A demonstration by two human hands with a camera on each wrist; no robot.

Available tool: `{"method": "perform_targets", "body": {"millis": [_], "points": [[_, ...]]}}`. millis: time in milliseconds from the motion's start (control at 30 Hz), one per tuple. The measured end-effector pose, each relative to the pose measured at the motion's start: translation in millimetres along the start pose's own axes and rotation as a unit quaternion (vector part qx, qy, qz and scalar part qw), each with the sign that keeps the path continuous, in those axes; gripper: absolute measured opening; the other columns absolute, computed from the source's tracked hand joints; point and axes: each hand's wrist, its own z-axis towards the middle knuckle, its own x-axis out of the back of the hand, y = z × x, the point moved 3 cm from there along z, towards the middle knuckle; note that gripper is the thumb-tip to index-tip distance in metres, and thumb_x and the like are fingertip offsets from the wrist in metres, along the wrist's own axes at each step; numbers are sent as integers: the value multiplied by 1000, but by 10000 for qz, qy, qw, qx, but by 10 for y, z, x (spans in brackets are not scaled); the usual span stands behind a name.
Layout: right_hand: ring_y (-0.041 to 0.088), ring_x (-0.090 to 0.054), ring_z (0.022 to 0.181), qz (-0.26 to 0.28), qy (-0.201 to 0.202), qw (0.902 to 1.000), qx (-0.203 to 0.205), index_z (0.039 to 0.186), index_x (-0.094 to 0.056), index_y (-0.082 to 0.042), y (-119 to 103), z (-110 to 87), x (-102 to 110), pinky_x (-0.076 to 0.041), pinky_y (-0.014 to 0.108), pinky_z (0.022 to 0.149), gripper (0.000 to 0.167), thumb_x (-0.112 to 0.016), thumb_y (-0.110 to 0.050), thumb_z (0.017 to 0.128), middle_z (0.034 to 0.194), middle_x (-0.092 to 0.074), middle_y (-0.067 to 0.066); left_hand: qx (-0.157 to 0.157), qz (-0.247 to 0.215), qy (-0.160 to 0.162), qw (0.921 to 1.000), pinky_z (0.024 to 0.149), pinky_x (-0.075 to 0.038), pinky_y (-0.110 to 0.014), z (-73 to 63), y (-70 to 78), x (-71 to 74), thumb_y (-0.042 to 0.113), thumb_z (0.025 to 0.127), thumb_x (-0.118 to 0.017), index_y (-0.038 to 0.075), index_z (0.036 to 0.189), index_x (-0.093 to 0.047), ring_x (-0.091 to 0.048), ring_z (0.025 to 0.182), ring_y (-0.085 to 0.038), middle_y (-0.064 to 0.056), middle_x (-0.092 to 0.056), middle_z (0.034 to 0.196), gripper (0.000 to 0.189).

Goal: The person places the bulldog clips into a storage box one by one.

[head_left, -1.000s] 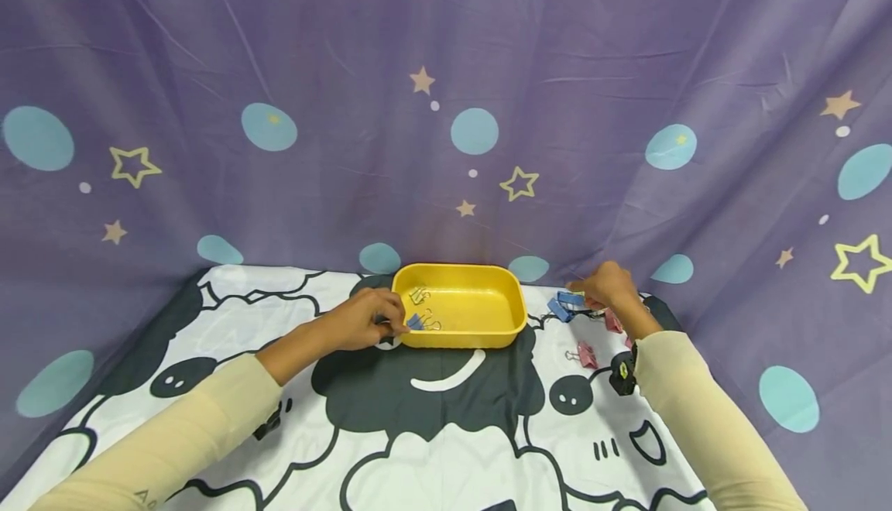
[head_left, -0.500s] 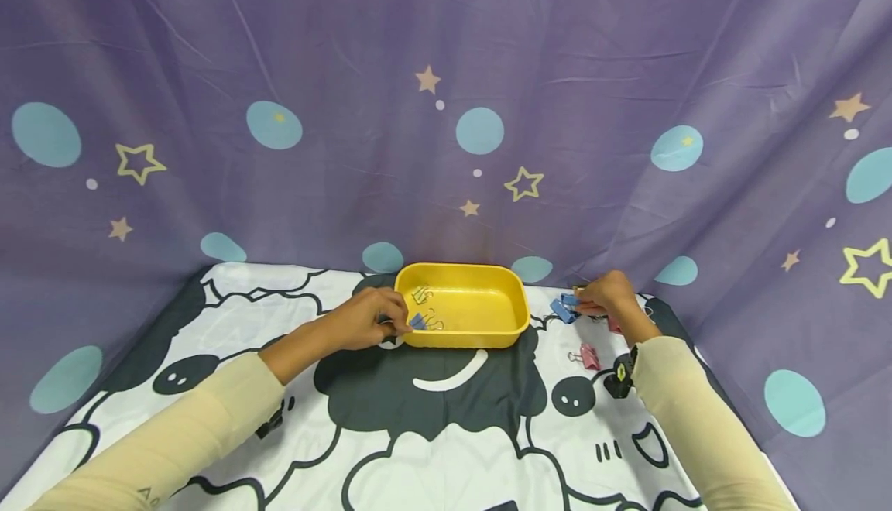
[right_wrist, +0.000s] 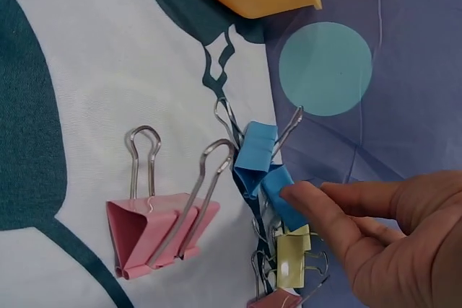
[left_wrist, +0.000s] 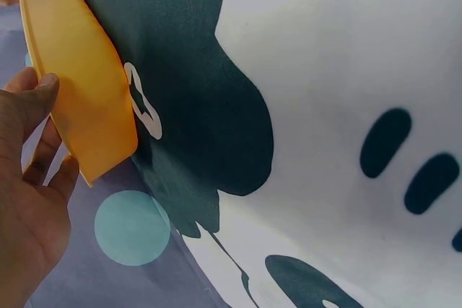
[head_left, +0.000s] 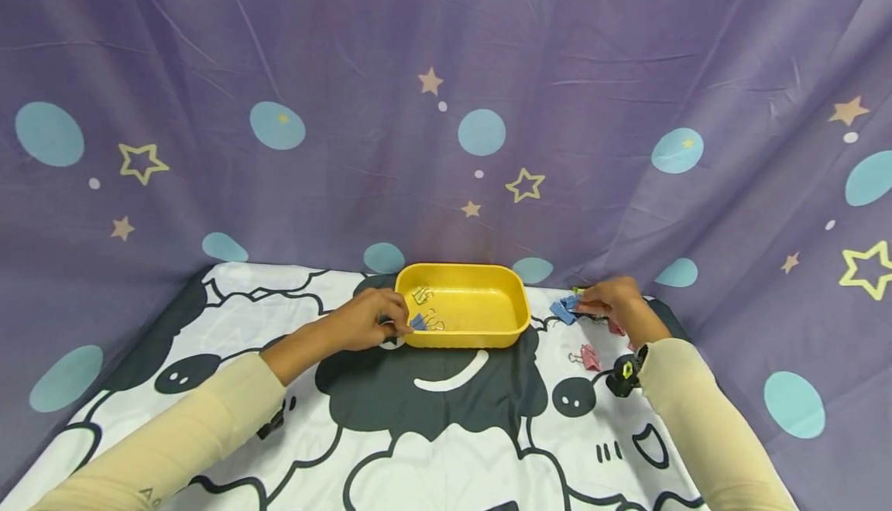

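Note:
My left hand (head_left: 365, 321) grips the left end of a yellow plastic tray (head_left: 460, 340), thumb and fingers at its rim in the left wrist view. Inside that tray lie a blue binder clip (head_left: 418, 322) and a yellow binder clip (head_left: 421, 295). Over to the right, my right hand (right_wrist: 404, 239) pinches a blue binder clip (right_wrist: 285, 203), its lower part behind the fingertips. A second blue binder clip (right_wrist: 256, 151) lies against it, wire handles spread. Just below in the right wrist view is a yellow binder clip (right_wrist: 291, 263).
A pink binder clip (right_wrist: 162, 225) lies apart on the cloth (head_left: 446, 464), nearer the body. Another pink clip (right_wrist: 274, 299) is partly cut off at the frame edge. A purple curtain (head_left: 348, 70) hangs right behind the tray and the clips.
My right hand has come down slightly and its fingers have closed on the blue binder clip. The left hand stays at the tray's end.

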Motion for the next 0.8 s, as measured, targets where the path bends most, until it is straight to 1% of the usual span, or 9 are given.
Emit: {"method": "perform_targets", "body": {"millis": [100, 233, 300, 400, 533, 633, 800], "points": [[24, -81, 60, 147, 57, 9998, -98, 85, -70, 5, -16, -16, 39, -70, 35, 77, 21, -66, 21, 97, 71, -77, 12, -12, -8, -2, 10000, 82, -55, -30, 0, -2, -4, -5, 89, -88, 12, 84, -88, -63, 87, -8, 5, -76, 88, 18], [25, -81, 61, 288, -36, 9994, -168, 75, -70, 1, -46, -46, 74, -70, 35, 78, 33, -63, 23, 97, 70, -76, 14, 20, -39, 1, 10000, 84, -56, -31, 3, -3, -2, -8, 88, -86, 11, 85, -89, -64, 89, -10, 4, -77, 89, 20], [24, -80, 60, 253, -68, 9995, -185, 73, -71, -1, -69, -73, 82, -70, 34, 78, 36, -63, 23, 98, 70, -76, 14, 26, -43, 10, 10000, 84, -56, -31, 4, -3, -3, -9, 87, -86, 11, 85, -89, -65, 89, -10, 4, -77, 89, 21], [22, -79, 58, 127, -180, 9996, -149, 72, -70, -1, -115, -111, 88, -70, 32, 75, 38, -60, 22, 100, 68, -75, 13, 32, -37, 30, 10000, 85, -56, -31, 6, 6, -7, -10, 87, -86, 11, 85, -89, -66, 89, -10, 4, -77, 89, 22], [21, -78, 57, 25, -282, 9996, -61, 71, -70, 0, -185, -128, 79, -70, 32, 74, 40, -57, 23, 101, 65, -74, 12, 141, 12, 5, 9999, 86, -57, -32, 1, 20, 3, -12, 86, -84, 12, 88, -90, -66, 90, -10, 6, -77, 90, 24], [21, -78, 58, -77, -254, 9996, -7, 75, -71, 1, -222, -112, 77, -70, 33, 74, 37, -57, 23, 101, 66, -75, 12, 197, 33, -28, 9998, 87, -59, -33, -3, 22, 9, -13, 86, -83, 12, 89, -91, -68, 92, -11, 6, -78, 91, 27], [21, -80, 60, -301, -183, 9994, 70, 81, -71, 2, -285, -117, 66, -70, 34, 71, 31, -59, 21, 102, 67, -77, 11, 167, 76, -54, 9998, 88, -61, -34, 1, 16, 4, -15, 87, -81, 13, 89, -91, -70, 93, -12, 5, -79, 92, 29]]}}
